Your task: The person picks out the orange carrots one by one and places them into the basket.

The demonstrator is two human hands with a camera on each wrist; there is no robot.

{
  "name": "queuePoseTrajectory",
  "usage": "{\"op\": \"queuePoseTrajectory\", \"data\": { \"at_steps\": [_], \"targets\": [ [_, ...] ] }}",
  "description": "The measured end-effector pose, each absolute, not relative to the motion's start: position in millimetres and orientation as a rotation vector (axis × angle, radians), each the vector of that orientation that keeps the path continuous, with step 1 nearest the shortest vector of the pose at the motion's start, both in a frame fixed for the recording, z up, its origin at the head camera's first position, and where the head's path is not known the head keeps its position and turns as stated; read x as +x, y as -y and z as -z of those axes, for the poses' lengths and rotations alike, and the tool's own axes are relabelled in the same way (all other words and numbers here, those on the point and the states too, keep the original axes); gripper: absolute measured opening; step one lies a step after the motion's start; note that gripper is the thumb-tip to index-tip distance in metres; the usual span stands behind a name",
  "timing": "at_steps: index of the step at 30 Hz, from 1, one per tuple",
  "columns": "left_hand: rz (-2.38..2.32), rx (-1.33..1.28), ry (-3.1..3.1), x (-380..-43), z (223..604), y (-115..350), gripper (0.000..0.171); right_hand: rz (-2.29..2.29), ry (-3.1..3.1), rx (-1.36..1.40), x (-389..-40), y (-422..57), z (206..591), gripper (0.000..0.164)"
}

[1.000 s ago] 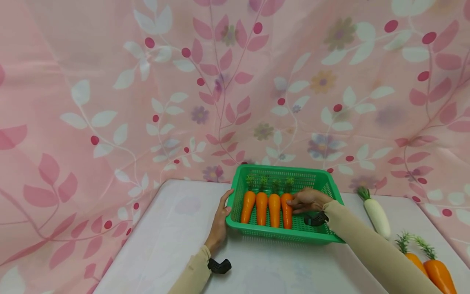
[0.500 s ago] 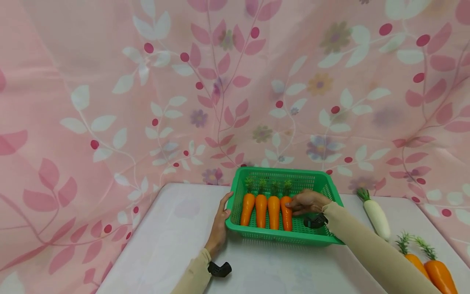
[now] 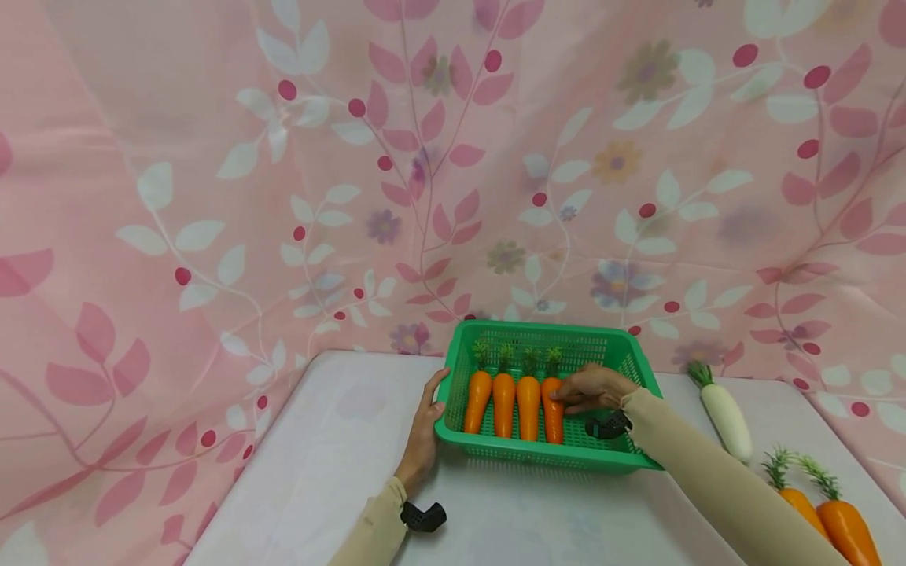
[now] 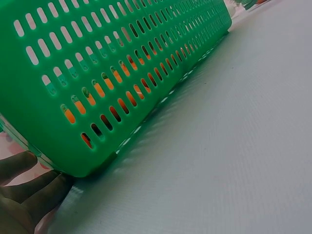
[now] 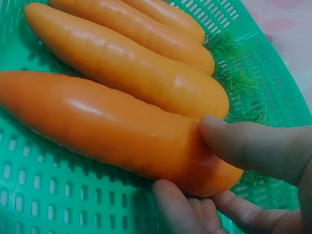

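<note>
Several orange carrots (image 3: 528,409) with green leafy tops lie side by side in a green plastic basket (image 3: 524,451). My right hand (image 3: 593,389) reaches into the basket and pinches the rightmost carrot (image 5: 112,126) near its leafy end, thumb on top and fingers on the other side. My left hand (image 3: 422,428) is at the basket's left end, its fingers (image 4: 41,192) fairly straight against the outer wall near the bottom corner. The thumb lies by the rim in the head view. Part of the right hand's fingers is hidden under the carrot.
A white radish (image 3: 727,417) with a green top lies on the white table (image 3: 340,448) right of the basket. Nearer, two more carrots (image 3: 848,528) lie at the right, partly covered by my right sleeve. A pink floral cloth (image 3: 453,173) hangs behind the table.
The head view has shifted slightly. Both hands, the basket and the carrots keep their places.
</note>
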State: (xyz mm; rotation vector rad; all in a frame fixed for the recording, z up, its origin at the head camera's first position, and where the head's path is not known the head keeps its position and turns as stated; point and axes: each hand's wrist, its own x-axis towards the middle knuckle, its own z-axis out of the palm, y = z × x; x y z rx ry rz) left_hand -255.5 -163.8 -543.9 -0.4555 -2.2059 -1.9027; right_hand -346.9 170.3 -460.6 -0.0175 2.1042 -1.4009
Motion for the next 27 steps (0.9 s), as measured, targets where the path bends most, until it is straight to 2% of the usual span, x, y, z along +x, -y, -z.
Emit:
{"op": "queuePoseTrajectory", "data": {
  "at_steps": [9,16,21,25,27],
  "targets": [
    [1.902,-0.432,2.204,-254.6,542.0,162.4,0.056,1.402,-2.106,0.010,-347.4,-168.4,461.9,0.019],
    [1.881,-0.430,2.209,-254.1,539.9,161.1,0.056,1.410,-2.095,0.005,-347.5,-171.0,461.2,0.028],
    [1.876,-0.425,2.215,-254.7,539.9,160.8,0.056,1.388,-2.105,-0.009,-347.7,-173.1,456.6,0.010],
    [1.876,-0.425,2.214,-254.3,540.2,161.5,0.056,1.357,-2.135,-0.014,-344.8,-177.5,449.0,0.017],
    [1.881,-0.426,2.210,-253.7,540.5,162.4,0.056,1.344,-2.160,-0.041,-341.9,-181.4,444.3,0.033]
  ]
}}
